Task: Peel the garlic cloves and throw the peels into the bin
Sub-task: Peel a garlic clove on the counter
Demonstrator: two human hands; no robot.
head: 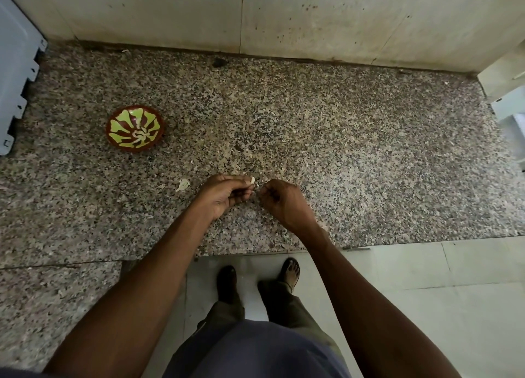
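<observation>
From my head camera, looking down: my left hand has its fingers curled in, pinching a pale garlic clove at the fingertips, just above the speckled granite counter. My right hand is right beside it, fingers curled tight toward the clove — whether they are nipping a bit of skin I cannot tell, since the fingertips are hidden. A loose peel lies on the counter just left of my left hand. Further left and back sits a red-and-green patterned bowl with pale garlic pieces in its middle — well apart from my hands. Below the counter edge I see my feet on the pale tiled floor.
</observation>
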